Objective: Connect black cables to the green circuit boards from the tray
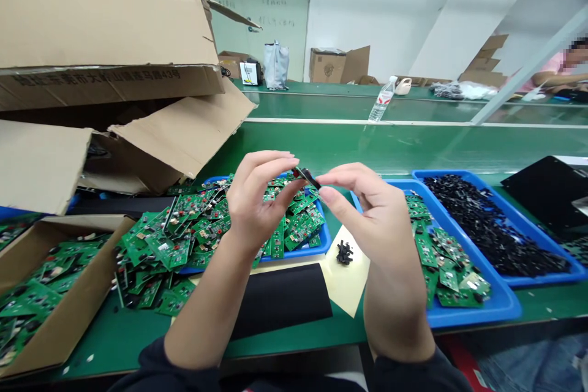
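Observation:
My left hand (257,202) and my right hand (372,211) meet at the fingertips, pinching a small black component (307,177) with a bit of green board at one end. Below my left hand, a blue tray (324,239) holds a heap of green circuit boards (298,226). Under my right hand, a cream paper sheet (349,282) carries a small pile of black parts (344,252). Another blue tray (473,312) with green boards (448,272) lies to the right of my right hand.
A third blue tray (519,226) full of black parts (487,226) sits at the right. Open cardboard boxes (55,269) with boards fill the left side. A black mat (280,300) lies on the green bench. Beyond a conveyor stand a water bottle (381,99) and a co-worker (555,70).

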`<control>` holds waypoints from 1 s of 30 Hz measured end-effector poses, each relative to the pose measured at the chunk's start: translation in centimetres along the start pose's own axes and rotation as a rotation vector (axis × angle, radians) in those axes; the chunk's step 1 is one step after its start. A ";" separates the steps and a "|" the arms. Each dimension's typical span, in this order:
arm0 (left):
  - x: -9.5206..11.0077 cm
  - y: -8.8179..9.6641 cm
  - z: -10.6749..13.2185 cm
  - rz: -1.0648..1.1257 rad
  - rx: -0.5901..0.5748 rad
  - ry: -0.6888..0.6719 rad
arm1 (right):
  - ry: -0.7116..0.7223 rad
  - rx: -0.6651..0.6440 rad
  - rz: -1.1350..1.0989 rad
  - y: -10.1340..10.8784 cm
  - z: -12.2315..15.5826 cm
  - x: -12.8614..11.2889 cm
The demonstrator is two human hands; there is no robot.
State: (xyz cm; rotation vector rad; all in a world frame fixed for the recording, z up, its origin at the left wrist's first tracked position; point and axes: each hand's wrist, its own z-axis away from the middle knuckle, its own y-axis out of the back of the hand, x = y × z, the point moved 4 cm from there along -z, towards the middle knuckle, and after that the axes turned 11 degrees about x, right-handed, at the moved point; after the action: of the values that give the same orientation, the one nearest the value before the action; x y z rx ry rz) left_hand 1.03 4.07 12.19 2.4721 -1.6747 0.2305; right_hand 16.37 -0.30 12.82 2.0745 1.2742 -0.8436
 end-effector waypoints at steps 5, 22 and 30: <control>0.6 -0.2 -0.1 0.013 0.001 -0.037 | -0.104 -0.014 -0.039 -0.5 -0.2 1.0; -0.2 -1.2 0.6 0.417 -0.322 0.503 | -0.190 -0.049 -0.099 -0.9 -0.6 2.2; 0.2 -1.9 1.1 0.348 -0.327 0.622 | 0.165 0.019 0.234 -1.4 -0.6 1.2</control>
State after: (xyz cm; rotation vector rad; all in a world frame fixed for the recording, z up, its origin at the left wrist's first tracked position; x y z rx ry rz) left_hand 2.91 4.38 11.11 1.6309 -1.6672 0.6299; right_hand 15.65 1.38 12.13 2.2931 1.0798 -0.5935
